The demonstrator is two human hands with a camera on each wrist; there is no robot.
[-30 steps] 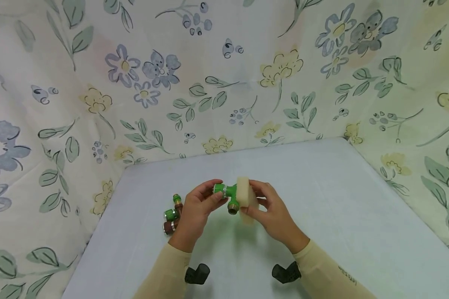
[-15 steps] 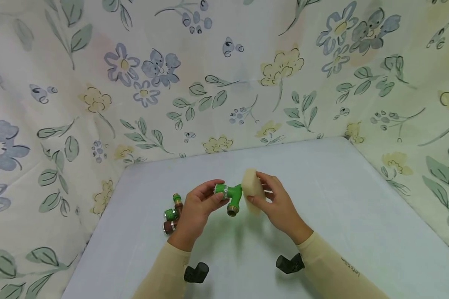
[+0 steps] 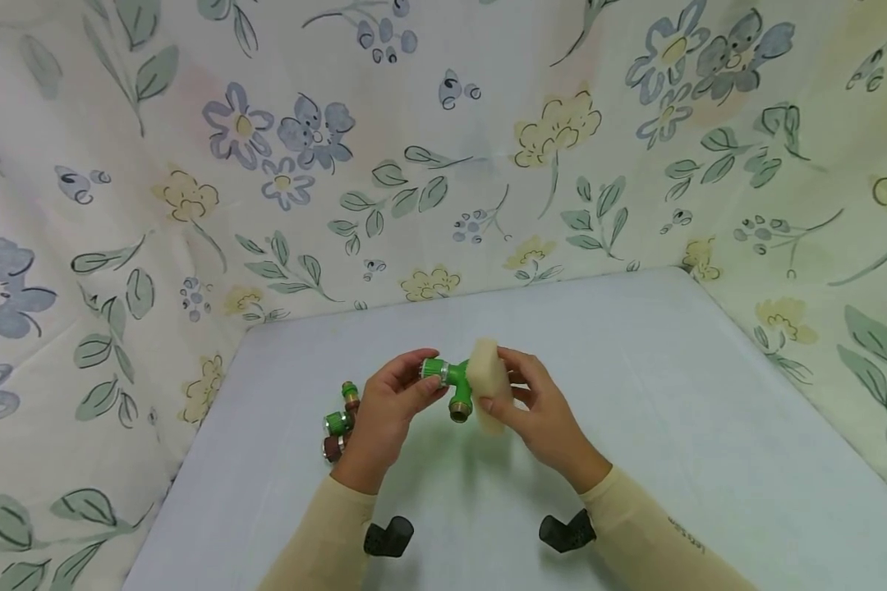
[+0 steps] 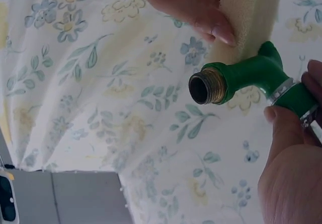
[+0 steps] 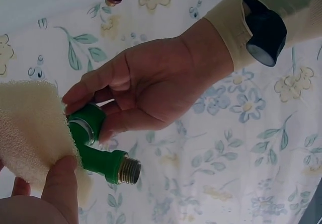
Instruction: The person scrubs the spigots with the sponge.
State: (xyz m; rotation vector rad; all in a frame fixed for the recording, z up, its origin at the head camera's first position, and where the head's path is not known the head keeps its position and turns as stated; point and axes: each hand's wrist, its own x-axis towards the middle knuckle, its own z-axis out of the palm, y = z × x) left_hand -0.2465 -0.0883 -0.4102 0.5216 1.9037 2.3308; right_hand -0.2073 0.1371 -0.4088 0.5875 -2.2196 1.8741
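Observation:
My left hand point(image 3: 388, 406) pinches the knurled collar end of a green tap point(image 3: 461, 387) between thumb and fingers, above the table. Its brass threaded outlet point(image 4: 214, 86) points down toward me in the head view. A cream sponge block point(image 3: 488, 369) is held by my right hand point(image 3: 538, 410), thumb on the near side and fingers behind. The sponge lies against the tap's right end and hides it in the head view. In the right wrist view, the sponge point(image 5: 35, 128) overlaps part of the green body, with the outlet standing out beyond it.
On the white table point(image 3: 621, 369), left of my left forearm, lie more valve fittings: a green knob point(image 3: 336, 423), a brown knob point(image 3: 333, 448) and a green-tipped brass piece point(image 3: 350, 392). My left hand partly covers them. A floral cloth point(image 3: 443, 164) hangs behind the table.
The sponge moved right and up along the tap's end, then came back left and slightly down over it. My left hand and the tap have barely shifted.

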